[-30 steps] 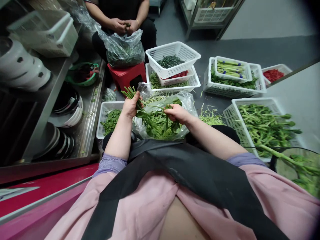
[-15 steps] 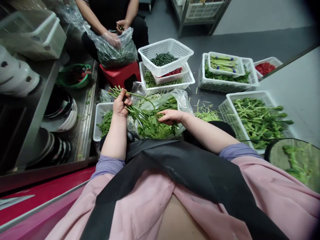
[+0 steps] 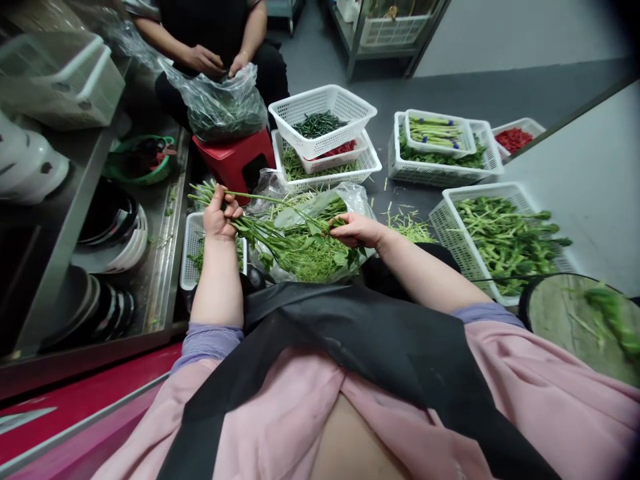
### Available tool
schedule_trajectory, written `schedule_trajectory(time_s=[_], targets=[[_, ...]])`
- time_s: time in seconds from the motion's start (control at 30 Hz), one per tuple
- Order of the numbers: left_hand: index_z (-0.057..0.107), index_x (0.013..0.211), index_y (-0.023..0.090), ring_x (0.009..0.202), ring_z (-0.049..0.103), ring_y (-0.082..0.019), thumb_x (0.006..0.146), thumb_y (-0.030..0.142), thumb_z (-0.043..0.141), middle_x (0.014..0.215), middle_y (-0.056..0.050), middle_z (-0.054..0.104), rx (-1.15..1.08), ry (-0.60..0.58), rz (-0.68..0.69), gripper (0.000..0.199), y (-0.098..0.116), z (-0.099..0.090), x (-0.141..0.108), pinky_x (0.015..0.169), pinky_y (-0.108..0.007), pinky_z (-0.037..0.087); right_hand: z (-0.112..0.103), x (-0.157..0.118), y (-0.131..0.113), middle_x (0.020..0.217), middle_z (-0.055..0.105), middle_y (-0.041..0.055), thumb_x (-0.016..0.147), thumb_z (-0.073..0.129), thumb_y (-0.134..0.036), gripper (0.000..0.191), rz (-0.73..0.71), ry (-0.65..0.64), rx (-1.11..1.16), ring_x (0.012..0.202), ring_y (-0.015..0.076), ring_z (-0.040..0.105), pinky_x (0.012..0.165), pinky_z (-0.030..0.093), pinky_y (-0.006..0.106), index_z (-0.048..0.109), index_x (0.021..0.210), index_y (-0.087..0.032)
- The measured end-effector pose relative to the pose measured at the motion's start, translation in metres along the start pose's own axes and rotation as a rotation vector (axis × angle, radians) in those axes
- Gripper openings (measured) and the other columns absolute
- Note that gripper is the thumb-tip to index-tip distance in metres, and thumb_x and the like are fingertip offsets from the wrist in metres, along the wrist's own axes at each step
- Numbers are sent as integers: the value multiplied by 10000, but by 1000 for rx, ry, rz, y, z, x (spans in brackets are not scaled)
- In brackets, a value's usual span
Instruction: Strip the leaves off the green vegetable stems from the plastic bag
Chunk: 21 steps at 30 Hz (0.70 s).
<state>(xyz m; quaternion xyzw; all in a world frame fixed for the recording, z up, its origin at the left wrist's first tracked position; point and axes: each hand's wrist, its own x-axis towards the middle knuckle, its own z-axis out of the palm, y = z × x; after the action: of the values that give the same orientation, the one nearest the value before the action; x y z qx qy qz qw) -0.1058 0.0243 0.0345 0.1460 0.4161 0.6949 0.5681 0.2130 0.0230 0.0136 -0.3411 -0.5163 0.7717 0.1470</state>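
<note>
My left hand [image 3: 220, 215] is closed around a bunch of leafy green stems [image 3: 260, 232], their cut ends sticking out past the fist to the left. One long stem stretches across to my right hand [image 3: 359, 230], whose fingers are pinched on its leafy end. Under both hands lies an open clear plastic bag [image 3: 356, 195] heaped with loose greens [image 3: 315, 263]. Beside my left forearm is a small white basket [image 3: 189, 250] with more leafy greens, partly hidden by the arm.
Opposite, a co-worker's hands [image 3: 206, 61] are over a plastic bag [image 3: 220, 110] on a red stool [image 3: 227, 160]. Stacked white baskets [image 3: 340, 140] hold green and red peppers. To the right stand a basket of green stalks [image 3: 505, 240] and a round board [image 3: 555, 313]. A metal shelf [image 3: 165, 260] borders the left.
My hands have moved farther apart, the left going leftward with its bunch, and the stem between them is now straighter. The co-worker's hands have come up out of their bag.
</note>
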Motion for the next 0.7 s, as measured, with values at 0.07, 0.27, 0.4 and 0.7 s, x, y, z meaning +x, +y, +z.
schedule_trajectory(time_s=[0.07, 0.27, 0.4, 0.7], targets=[[537, 634, 169, 301, 282, 9, 875, 281, 637, 509, 70, 482, -21, -19, 7, 284, 1, 0, -1, 321, -140, 257, 2, -3, -2, 407, 379, -104, 682, 735, -327, 328, 4, 7, -20, 325, 34, 272, 335, 182, 162, 570, 887, -130], [552, 634, 172, 293, 287, 4, 884, 278, 622, 491, 69, 483, -27, -26, 51, 281, 0, 2, -4, 313, -144, 260, 9, -2, 4, 437, 399, -86, 688, 726, -367, 302, 32, 99, 14, 326, 28, 268, 315, 172, 164, 519, 752, -157], [546, 630, 173, 300, 310, 1, 859, 274, 656, 488, 69, 482, 38, 4, 94, 273, -1, 1, -4, 323, -147, 270, 13, 0, 6, 458, 370, -91, 704, 709, -348, 296, -53, 267, 85, 341, 29, 264, 321, 200, 162, 463, 705, -184], [430, 623, 178, 288, 260, 10, 921, 319, 570, 468, 85, 440, -83, 194, 173, 358, 26, -22, 15, 321, -130, 263, -34, -19, 42, 461, 345, -83, 753, 618, -411, 268, -179, 712, -129, 390, 66, 289, 396, 278, 207, 464, 691, -201]])
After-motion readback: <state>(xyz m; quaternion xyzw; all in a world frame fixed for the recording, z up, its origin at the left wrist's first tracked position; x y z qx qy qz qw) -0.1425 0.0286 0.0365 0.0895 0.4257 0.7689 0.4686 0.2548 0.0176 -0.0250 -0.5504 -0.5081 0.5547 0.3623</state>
